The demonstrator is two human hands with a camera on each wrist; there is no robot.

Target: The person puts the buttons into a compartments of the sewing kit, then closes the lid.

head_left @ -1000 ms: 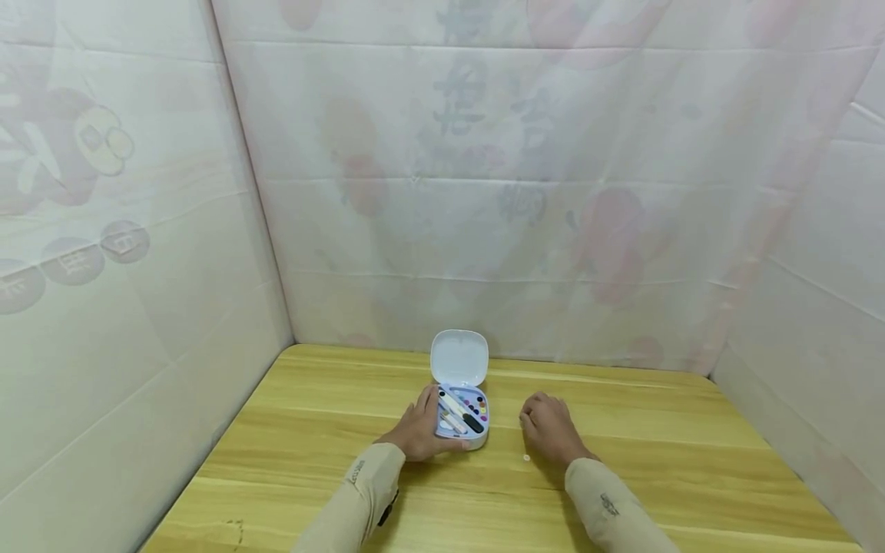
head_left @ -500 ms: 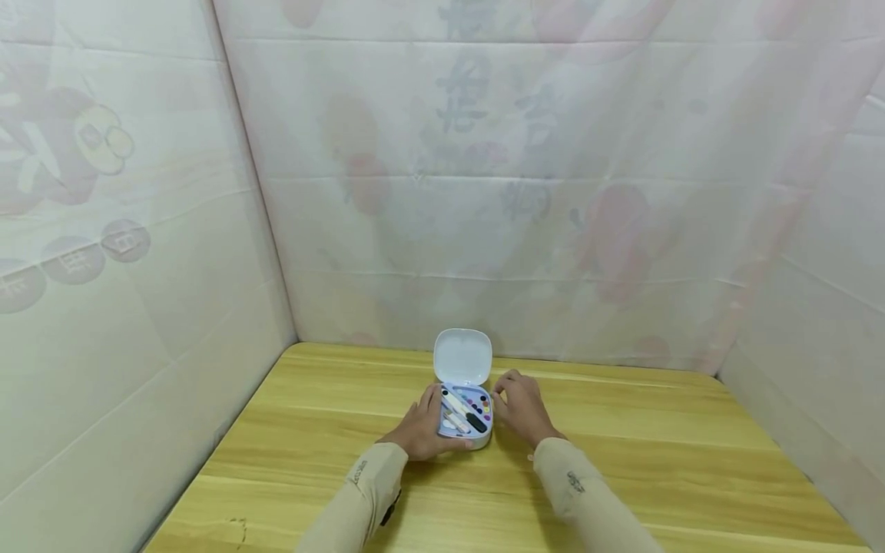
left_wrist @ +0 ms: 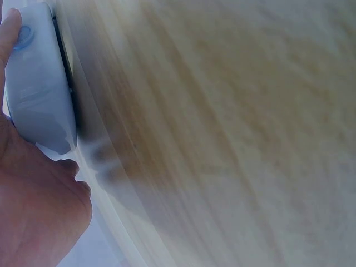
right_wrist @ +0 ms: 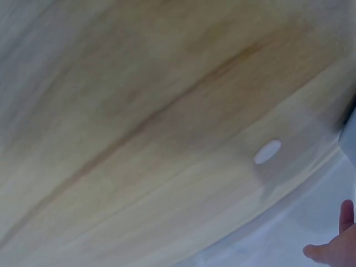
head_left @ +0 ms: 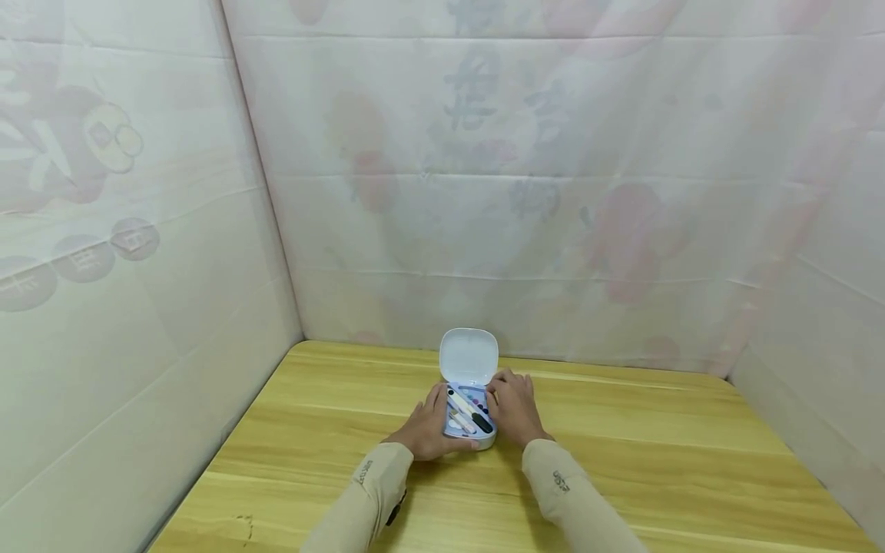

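Small pale-blue plastic case (head_left: 469, 415), hinged open with its white rounded lid (head_left: 469, 355) standing upright at the back, sits on the light wooden tabletop (head_left: 622, 461) between both hands. The left hand (head_left: 426, 430) grips the case's left side, thumb curled along the near edge and fingers up the side. The right hand (head_left: 513, 405) rests at the right edge with fingers bent over the tray; whether they pinch anything there is too small to tell. Inside lie a white stick, a black-tipped tool and rows of small coloured dots. A tiny white disc (right_wrist: 267, 151) lies loose on the wood nearby. Pulling a piece out sharply could likely tip the light case or scatter its small contents.
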